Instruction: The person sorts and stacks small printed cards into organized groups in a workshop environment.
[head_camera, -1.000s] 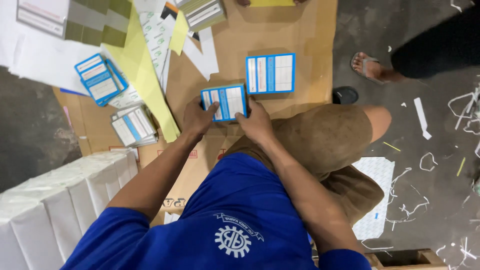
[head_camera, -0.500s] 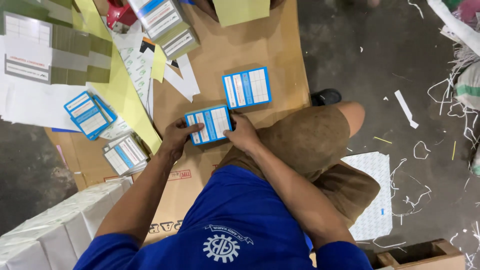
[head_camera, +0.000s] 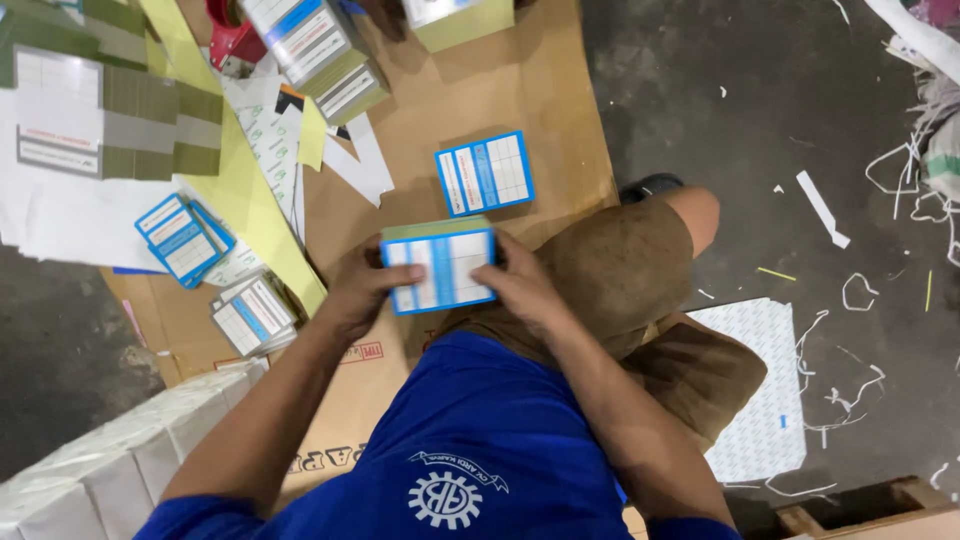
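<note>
Blue-and-white carton (head_camera: 440, 268) in hand; matching flat label (head_camera: 485, 173) beyond.

Flattened brown cardboard (head_camera: 520, 90) on the floor carries 1 blue-and-white card stack (head_camera: 484, 173).

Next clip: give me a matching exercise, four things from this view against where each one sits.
Things:
1. blue-and-white box
2. flat blue-and-white card
3. white block stack
4. white printed sheet

Places:
A. on the dark floor by the bent knee
B. lower left corner
C. between the left hand and right hand
D. lying alone on the brown cardboard

Pairs: 1-C, 2-D, 3-B, 4-A
</note>
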